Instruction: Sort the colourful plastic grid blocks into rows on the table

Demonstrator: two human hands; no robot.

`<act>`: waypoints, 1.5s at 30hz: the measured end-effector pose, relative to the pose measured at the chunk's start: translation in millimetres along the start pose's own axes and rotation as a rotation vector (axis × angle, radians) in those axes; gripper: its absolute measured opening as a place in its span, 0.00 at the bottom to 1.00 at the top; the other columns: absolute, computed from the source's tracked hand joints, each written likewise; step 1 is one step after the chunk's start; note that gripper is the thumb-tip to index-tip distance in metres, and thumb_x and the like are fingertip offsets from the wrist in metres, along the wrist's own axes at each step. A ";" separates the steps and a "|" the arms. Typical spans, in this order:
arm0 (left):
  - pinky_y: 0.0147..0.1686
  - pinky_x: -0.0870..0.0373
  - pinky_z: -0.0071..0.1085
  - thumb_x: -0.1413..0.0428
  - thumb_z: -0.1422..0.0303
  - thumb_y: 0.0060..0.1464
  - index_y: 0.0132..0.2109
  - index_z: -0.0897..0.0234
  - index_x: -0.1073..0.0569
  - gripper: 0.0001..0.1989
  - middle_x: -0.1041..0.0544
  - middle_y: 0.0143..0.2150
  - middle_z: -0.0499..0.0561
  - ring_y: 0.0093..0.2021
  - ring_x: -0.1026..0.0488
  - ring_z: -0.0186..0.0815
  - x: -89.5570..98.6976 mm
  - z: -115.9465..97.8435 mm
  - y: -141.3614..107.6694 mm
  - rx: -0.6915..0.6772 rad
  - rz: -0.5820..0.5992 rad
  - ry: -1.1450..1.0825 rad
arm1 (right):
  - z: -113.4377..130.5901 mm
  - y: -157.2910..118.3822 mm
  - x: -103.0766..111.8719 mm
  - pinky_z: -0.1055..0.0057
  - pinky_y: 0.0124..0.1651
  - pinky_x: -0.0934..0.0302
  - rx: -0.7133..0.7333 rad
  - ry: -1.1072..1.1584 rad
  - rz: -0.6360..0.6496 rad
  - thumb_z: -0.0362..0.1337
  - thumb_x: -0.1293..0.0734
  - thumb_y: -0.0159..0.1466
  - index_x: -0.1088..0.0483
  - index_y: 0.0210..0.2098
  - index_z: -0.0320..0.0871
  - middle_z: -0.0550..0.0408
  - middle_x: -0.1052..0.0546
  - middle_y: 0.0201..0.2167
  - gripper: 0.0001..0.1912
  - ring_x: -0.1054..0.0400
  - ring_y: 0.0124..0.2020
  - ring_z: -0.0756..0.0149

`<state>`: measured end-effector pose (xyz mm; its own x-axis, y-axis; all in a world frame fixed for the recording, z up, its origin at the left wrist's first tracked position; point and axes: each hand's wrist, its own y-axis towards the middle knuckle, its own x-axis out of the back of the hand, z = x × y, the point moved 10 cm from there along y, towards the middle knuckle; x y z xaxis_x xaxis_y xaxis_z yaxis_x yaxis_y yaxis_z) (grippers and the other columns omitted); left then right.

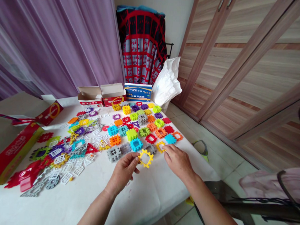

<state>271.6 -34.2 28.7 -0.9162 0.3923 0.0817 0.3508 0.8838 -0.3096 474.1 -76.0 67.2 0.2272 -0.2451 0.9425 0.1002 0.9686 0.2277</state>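
Between the thumb and fingers of my left hand (125, 168) is a yellow square frame piece (146, 164), lifted by its left edge. My right hand (177, 160) has its fingertips on a second yellow frame piece (158, 146), closed at that piece's right edge. Behind my hands lie stacked and loose toothed blocks: a blue one (136, 144), a grey one (114, 154), a lime green one (131, 135) and a turquoise piece (170, 138). A red frame piece (151, 138) sits just beyond the second yellow piece.
White window pieces (78, 170) and mixed coloured parts spread over the left of the white table (92, 202). Open cartons (16, 149) stand at the left. Two small red boxes (114, 100), a blue box (138, 92) and a white bag (167, 82) are at the back.
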 end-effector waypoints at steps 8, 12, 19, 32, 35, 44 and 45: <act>0.13 0.41 0.21 0.40 0.48 0.41 0.40 0.62 0.29 0.25 0.24 0.31 0.47 0.23 0.27 0.30 -1.6 2.9 -1.2 0.012 -0.024 -0.073 | 43.6 -16.5 24.5 0.72 0.38 0.32 0.075 0.467 -0.200 0.41 0.36 0.65 0.29 0.48 0.44 0.52 0.21 0.39 0.14 0.29 0.29 0.69; 0.14 0.42 0.20 0.40 0.49 0.42 0.39 0.61 0.32 0.23 0.24 0.33 0.48 0.23 0.27 0.30 -0.3 9.0 -6.9 0.048 -0.020 -0.128 | 63.8 -23.1 23.2 0.70 0.37 0.31 0.126 0.438 -0.273 0.40 0.35 0.64 0.33 0.54 0.44 0.49 0.22 0.42 0.19 0.29 0.31 0.67; 0.13 0.43 0.21 0.40 0.49 0.40 0.37 0.61 0.32 0.23 0.25 0.29 0.46 0.22 0.28 0.29 7.9 10.0 -10.2 0.054 0.003 -0.102 | 82.5 -24.9 22.4 0.69 0.40 0.30 0.261 0.327 -0.317 0.35 0.37 0.66 0.30 0.53 0.45 0.49 0.22 0.42 0.15 0.26 0.35 0.64; 0.13 0.43 0.20 0.38 0.46 0.39 0.37 0.61 0.30 0.26 0.23 0.32 0.49 0.23 0.28 0.30 16.1 11.6 -10.5 0.025 0.016 -0.098 | 106.4 -24.8 21.4 0.76 0.34 0.33 0.393 0.231 -0.300 0.33 0.41 0.68 0.25 0.44 0.47 0.53 0.25 0.34 0.13 0.27 0.31 0.70; 0.14 0.40 0.22 0.41 0.45 0.44 0.40 0.61 0.27 0.25 0.21 0.34 0.52 0.26 0.26 0.33 27.7 3.2 -12.3 -0.047 0.000 -0.022 | 88.9 -22.5 23.4 0.76 0.36 0.33 0.365 0.216 -0.300 0.35 0.41 0.69 0.25 0.42 0.47 0.53 0.24 0.35 0.13 0.26 0.33 0.69; 0.25 0.28 0.29 0.45 0.47 0.53 0.46 0.58 0.27 0.22 0.20 0.35 0.52 0.32 0.22 0.39 180.0 1.4 -36.8 -0.310 -0.659 0.240 | -11.3 -25.0 35.5 0.72 0.38 0.32 0.208 0.011 -0.405 0.41 0.43 0.70 0.25 0.41 0.48 0.52 0.21 0.38 0.14 0.25 0.37 0.65; 0.27 0.27 0.30 0.46 0.46 0.53 0.46 0.58 0.27 0.22 0.20 0.35 0.52 0.32 0.22 0.39 188.1 6.8 -37.1 -0.317 -0.686 0.258 | -14.6 -25.6 34.5 0.72 0.37 0.32 0.208 0.003 -0.406 0.42 0.43 0.70 0.25 0.41 0.48 0.52 0.21 0.38 0.15 0.25 0.37 0.65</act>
<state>84.9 5.0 49.1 -0.8874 -0.2528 0.3855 -0.2011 0.9647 0.1699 493.5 -109.8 90.4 0.2124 -0.6063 0.7663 -0.0154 0.7821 0.6230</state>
